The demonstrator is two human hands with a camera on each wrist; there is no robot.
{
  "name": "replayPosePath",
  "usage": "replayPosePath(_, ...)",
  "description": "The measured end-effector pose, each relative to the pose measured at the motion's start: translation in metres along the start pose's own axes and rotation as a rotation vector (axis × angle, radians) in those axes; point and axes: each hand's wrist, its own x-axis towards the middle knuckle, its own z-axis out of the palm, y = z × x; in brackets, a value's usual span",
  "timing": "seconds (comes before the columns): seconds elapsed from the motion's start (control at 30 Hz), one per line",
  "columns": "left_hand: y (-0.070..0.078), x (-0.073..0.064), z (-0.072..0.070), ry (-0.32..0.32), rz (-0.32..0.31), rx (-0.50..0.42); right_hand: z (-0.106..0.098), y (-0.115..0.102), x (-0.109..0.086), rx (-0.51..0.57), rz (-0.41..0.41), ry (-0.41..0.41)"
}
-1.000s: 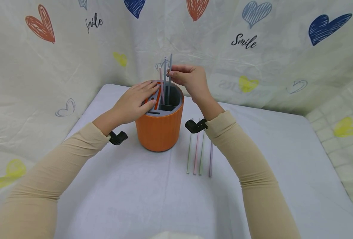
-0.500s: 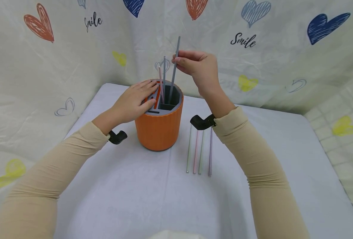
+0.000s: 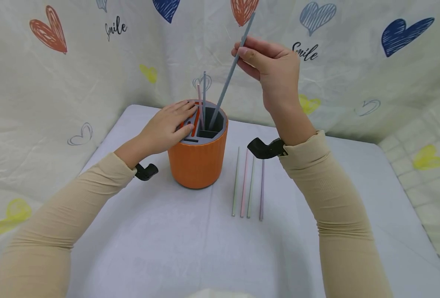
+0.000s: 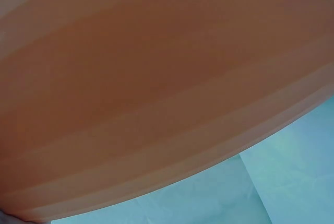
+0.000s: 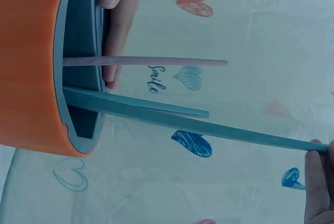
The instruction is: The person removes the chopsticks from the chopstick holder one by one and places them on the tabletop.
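Observation:
My right hand (image 3: 279,70), raised above the holder, pinches a long grey-blue straw (image 3: 228,81) between thumb and fingers. The straw leans right, its lower end still inside an orange round holder (image 3: 197,165) with a grey slotted top. My left hand (image 3: 168,126) rests flat on the left of that top, fingers extended. A pink straw (image 3: 199,103) and a second grey-blue straw (image 3: 204,87) stand in the open compartment. In the right wrist view, the pinched straw (image 5: 229,134) crosses toward the fingertips. Only the holder's orange wall (image 4: 167,78) fills most of the left wrist view.
Right of the holder, a green straw (image 3: 236,182), a pink straw (image 3: 244,182), another green straw (image 3: 250,188) and a purple straw (image 3: 262,190) lie side by side on the white-covered table (image 3: 160,240). A heart-printed cloth (image 3: 104,74) hangs behind the table.
My right hand has risen and moved right, drawing the grey-blue straw upward and tilting it rightward. The left hand and the holder have stayed in place.

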Motion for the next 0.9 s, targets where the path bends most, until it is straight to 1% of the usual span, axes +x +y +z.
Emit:
replayPosePath(0.07,0.000,0.000,0.000,-0.001,-0.002,0.000,-0.002,-0.008,-0.002,0.022,-0.037,0.012)
replayPosePath(0.2,-0.001,0.000,0.001,0.003,0.000,-0.003,-0.009,-0.028,-0.007,0.107,-0.090,0.039)
replayPosePath(0.27,-0.001,0.000,0.001,0.005,0.000,-0.003,-0.014,-0.039,-0.009,0.147,-0.099,0.056)
replayPosePath(0.37,-0.001,-0.001,0.000,0.006,-0.001,-0.002,-0.023,-0.053,-0.011,0.187,-0.091,0.090)
replayPosePath(0.5,-0.001,-0.001,0.000,0.003,-0.001,-0.003,-0.038,-0.064,-0.010,0.223,-0.049,0.139)
replayPosePath(0.67,-0.002,-0.001,0.001,0.008,0.004,-0.006,-0.061,-0.069,-0.009,0.193,0.024,0.181)
replayPosePath(0.77,-0.002,0.000,0.001,0.005,0.006,-0.007,-0.075,-0.065,-0.010,0.145,0.091,0.190)
replayPosePath(0.9,-0.002,0.000,0.001,0.002,0.000,0.000,-0.093,-0.052,-0.013,0.098,0.181,0.174)
